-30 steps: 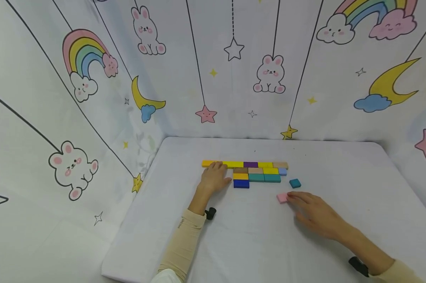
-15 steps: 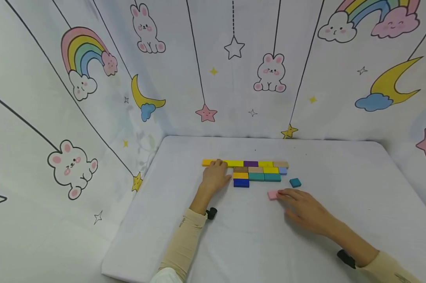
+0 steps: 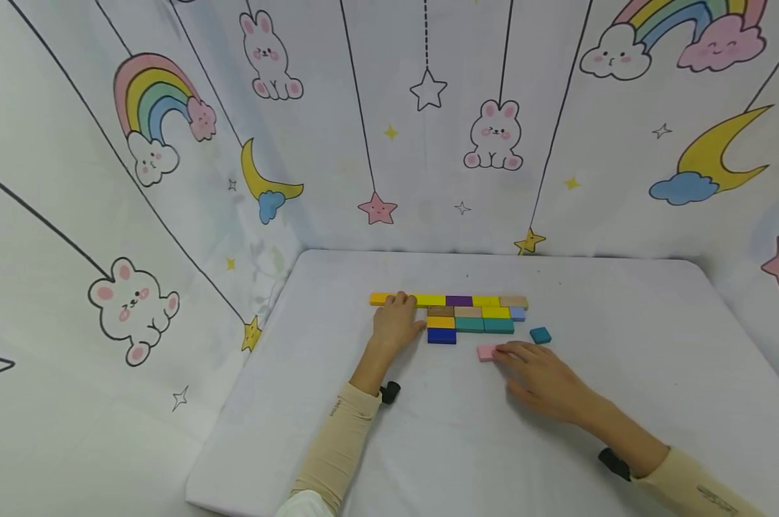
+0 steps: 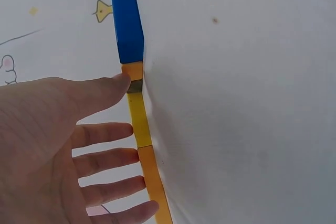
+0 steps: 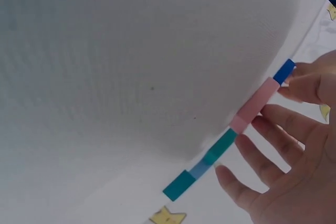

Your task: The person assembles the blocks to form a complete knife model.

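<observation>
My left hand (image 3: 395,327) rests its fingers against the orange block (image 3: 379,299) and the yellow block (image 3: 431,300) at the left of the back row. Its thumb lies near the shorter rows; in the left wrist view the fingers (image 4: 110,158) reach straight to the blocks' side. My right hand (image 3: 547,380) touches a flat pink block (image 3: 485,352) with extended fingertips, in front of the rows. A dark blue block (image 3: 441,336) forms the front row, left of the pink one. In the right wrist view the pink block (image 5: 255,104) lies along the fingertips.
Behind the dark blue block, two teal blocks (image 3: 469,325), a purple block (image 3: 459,301), a small light blue block (image 3: 518,314) and several others form close rows. A loose teal block (image 3: 540,335) lies right of them. White cloth (image 3: 454,445) covers the table; a printed curtain stands behind.
My right hand has slid the pink block leftward and slightly back, turning it straighter, toward the dark blue block. The left hand has stayed nearly still at the back row.
</observation>
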A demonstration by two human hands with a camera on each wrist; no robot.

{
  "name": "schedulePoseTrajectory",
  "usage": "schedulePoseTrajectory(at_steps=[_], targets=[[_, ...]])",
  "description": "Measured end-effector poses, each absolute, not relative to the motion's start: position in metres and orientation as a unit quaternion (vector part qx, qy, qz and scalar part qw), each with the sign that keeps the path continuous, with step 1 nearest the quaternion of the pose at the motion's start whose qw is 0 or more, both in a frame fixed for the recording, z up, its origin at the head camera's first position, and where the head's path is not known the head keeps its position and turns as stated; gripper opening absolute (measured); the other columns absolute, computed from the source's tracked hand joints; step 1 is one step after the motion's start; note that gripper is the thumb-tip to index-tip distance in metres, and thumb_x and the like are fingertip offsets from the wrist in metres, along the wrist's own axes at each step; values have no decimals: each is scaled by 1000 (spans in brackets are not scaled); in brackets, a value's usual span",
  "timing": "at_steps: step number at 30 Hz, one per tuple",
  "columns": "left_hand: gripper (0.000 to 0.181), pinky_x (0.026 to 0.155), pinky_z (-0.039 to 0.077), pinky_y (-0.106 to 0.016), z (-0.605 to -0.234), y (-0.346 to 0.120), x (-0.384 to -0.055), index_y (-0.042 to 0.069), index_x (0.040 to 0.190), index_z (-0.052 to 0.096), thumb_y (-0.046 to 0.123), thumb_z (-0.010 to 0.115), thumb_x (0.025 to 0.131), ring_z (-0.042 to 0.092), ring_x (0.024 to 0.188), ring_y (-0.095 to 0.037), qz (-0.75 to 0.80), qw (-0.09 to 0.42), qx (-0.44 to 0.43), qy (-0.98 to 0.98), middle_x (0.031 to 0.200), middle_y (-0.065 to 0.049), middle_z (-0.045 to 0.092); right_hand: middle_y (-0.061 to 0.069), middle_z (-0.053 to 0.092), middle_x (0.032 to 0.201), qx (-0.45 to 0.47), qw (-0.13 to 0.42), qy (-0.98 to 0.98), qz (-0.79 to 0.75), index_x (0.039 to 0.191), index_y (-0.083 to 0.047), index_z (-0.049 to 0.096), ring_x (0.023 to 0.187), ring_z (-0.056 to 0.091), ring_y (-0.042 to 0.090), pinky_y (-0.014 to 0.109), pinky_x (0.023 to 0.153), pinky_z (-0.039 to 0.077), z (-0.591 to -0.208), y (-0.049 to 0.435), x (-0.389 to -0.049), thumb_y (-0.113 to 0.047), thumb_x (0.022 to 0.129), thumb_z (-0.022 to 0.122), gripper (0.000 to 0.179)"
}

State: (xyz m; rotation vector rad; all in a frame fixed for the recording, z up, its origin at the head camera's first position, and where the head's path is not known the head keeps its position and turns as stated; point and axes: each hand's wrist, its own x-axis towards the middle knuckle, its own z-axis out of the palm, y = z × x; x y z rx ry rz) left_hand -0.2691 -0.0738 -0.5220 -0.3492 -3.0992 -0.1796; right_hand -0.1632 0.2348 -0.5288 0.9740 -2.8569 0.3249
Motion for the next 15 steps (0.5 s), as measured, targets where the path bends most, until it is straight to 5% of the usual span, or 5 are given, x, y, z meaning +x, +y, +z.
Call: schedulePoseTrajectory(at_steps=[15], targets=[[58, 98, 57, -44, -522, -72, -268, 10, 143, 57, 49, 65, 102, 55, 131, -30, -50, 7, -108, -993, 143, -10, 57, 13, 61, 143, 329, 70, -937, 98, 146, -7, 61, 131, 57, 36, 60, 110, 47, -532, 218, -171, -23, 92, 78, 59]])
